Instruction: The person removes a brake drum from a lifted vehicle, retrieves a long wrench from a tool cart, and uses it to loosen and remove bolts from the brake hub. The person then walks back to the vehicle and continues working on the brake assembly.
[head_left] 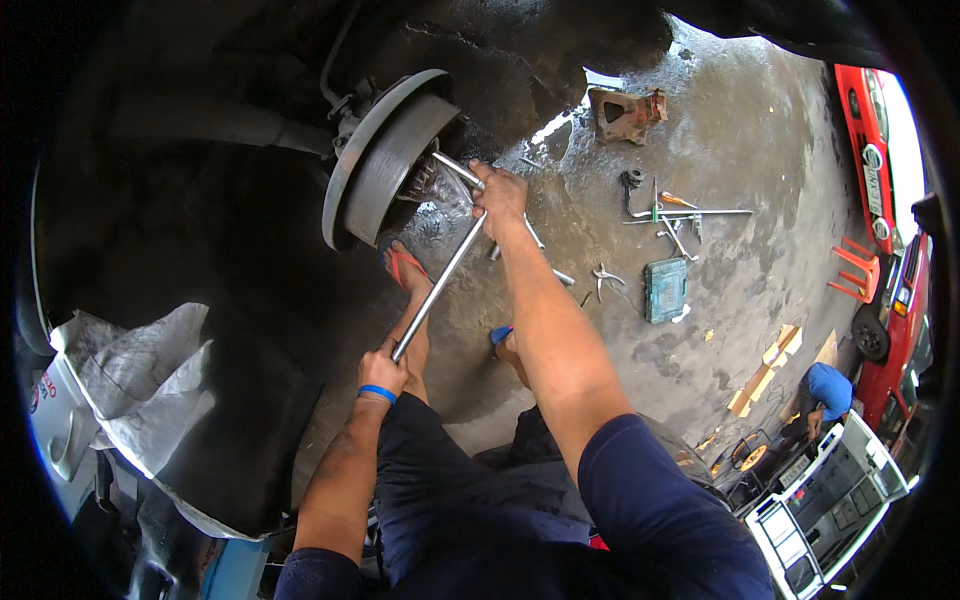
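My left hand (384, 370) is closed around the lower end of a long chrome breaker bar (440, 285). At the bar's upper end, my right hand (502, 198) is wrapped round the joint where it meets a shorter steel shaft (457, 169). That shaft reaches toward the hub (424, 184) in the middle of a grey brake drum (402, 165); whether it sits on a nut there is hidden. A round metal rim stands behind the drum, and an axle (225, 122) runs left from it in shadow.
On the wet floor to the right lie pliers (605, 279), a green tool case (665, 291), a lug wrench (690, 212) and a rusty metal bracket (625, 115). Flattened cardboard (765, 370), a red plastic chair (857, 270), parked red vehicles and a crouching person (828, 392) are farther right.
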